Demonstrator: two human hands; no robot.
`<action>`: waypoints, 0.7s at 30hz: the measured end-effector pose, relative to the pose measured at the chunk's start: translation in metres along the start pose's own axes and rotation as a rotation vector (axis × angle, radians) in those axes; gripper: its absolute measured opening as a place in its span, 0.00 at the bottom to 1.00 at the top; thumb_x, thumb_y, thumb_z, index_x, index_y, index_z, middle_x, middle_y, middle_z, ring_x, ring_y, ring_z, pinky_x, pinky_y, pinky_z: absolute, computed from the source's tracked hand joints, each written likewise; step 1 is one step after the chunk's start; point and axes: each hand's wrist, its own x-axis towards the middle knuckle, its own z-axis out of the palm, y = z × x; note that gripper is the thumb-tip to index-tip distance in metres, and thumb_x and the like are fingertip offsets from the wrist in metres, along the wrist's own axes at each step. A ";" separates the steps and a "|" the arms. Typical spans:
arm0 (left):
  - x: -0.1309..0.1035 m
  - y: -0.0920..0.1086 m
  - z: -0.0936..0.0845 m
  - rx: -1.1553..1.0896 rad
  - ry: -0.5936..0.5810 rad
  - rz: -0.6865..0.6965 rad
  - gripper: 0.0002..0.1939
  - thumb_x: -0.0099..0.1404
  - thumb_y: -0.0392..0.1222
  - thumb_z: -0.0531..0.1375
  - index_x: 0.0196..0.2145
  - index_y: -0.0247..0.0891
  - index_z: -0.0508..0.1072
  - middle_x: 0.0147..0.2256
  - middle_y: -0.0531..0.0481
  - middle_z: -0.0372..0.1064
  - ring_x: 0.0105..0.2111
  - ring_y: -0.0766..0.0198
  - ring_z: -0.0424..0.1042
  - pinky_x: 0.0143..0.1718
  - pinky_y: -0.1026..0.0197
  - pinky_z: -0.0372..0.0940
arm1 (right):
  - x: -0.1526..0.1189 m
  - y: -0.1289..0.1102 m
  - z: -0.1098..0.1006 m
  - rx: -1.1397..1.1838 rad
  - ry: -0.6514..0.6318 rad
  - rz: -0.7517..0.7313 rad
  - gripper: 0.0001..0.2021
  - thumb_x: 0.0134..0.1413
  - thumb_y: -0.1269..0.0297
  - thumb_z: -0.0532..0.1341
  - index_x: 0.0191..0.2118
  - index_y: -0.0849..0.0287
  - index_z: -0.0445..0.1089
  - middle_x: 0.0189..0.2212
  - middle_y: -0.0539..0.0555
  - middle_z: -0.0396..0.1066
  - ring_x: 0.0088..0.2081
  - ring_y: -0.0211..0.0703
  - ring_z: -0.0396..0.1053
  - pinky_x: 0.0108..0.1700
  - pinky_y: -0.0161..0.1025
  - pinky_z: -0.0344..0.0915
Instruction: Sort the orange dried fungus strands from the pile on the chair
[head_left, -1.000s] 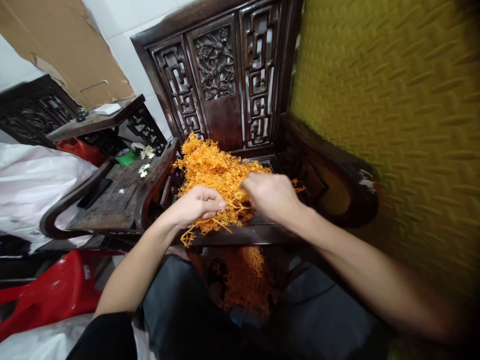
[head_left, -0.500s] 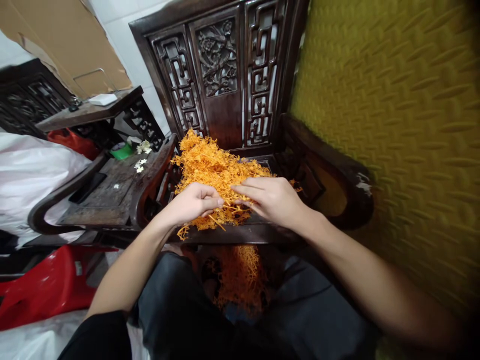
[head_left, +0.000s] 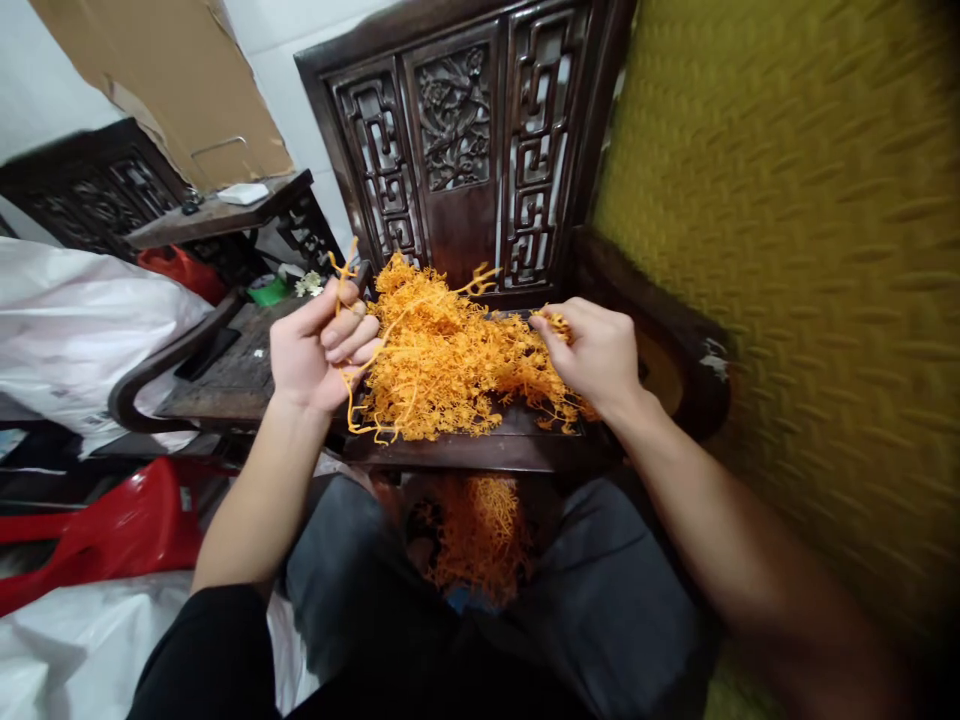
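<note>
A heap of orange branching plastic sprigs lies on the seat of a dark carved wooden chair. To the left of the heap, my left hand is closed around several thin orange stems, whose forked ends stick out on both sides. My right hand is at the heap's right edge, its fingers curled round a tuft of the orange sprigs. More orange sprigs are below the seat, between my knees.
On the left stands another wooden chair with a green tape roll and pale flower pieces. A red plastic stool and white sacks lie beyond. A yellow textured mat rises at the right.
My hands have moved apart from the front of the heap. The left went left and up with stems in it; the right went right and closed on a tuft.
</note>
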 end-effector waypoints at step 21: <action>-0.100 -0.100 0.062 1.417 -0.066 0.600 0.39 0.70 0.63 0.54 0.68 0.34 0.56 0.66 0.32 0.59 0.67 0.48 0.59 0.66 0.44 0.56 | -0.011 -0.082 -0.002 1.519 -0.264 0.664 0.16 0.50 0.52 0.61 0.44 0.52 0.67 0.28 0.46 0.70 0.19 0.33 0.59 0.17 0.33 0.50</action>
